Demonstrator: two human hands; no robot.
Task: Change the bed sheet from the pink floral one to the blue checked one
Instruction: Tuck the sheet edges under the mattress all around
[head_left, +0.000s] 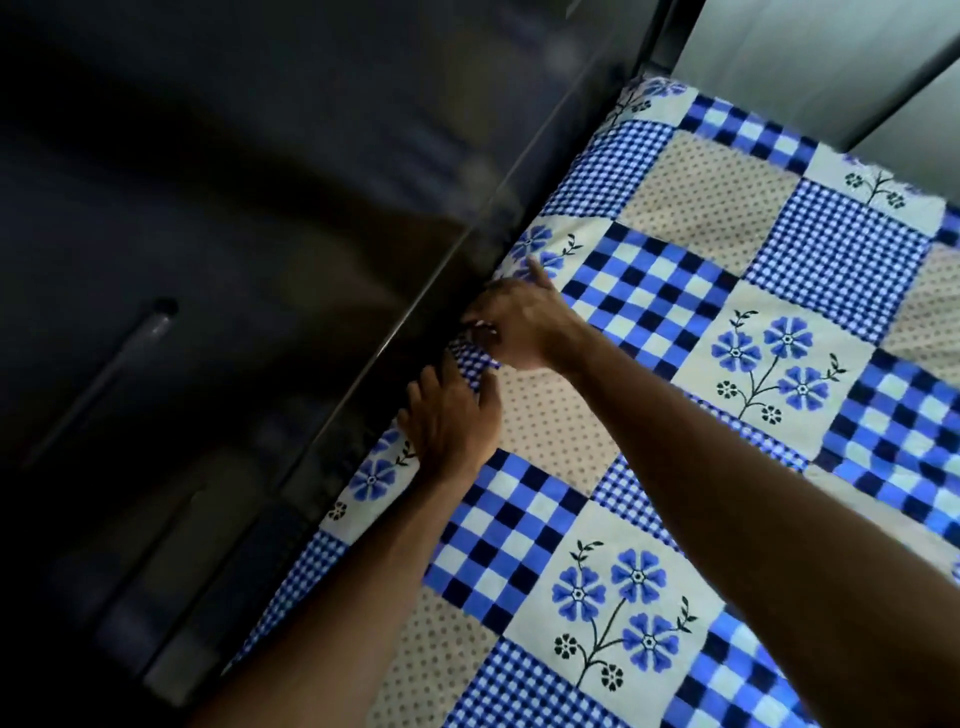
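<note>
The blue checked sheet (675, 395), a patchwork of blue checks, dotted squares and blue flowers, covers the whole mattress. Both my arms reach to its left edge, where it meets a dark cabinet. My left hand (449, 421) lies on the edge of the sheet with its fingers curled over the fabric at the gap. Just beyond it, my right hand (514, 325) pinches a fold of small-checked fabric at the same edge, with one finger stretched out over a flower square. No pink floral sheet is in view.
A dark glossy cabinet (208, 260) with a long bar handle (104, 379) stands tight against the bed's left side. A pale wall (831, 52) runs behind the far edge of the bed.
</note>
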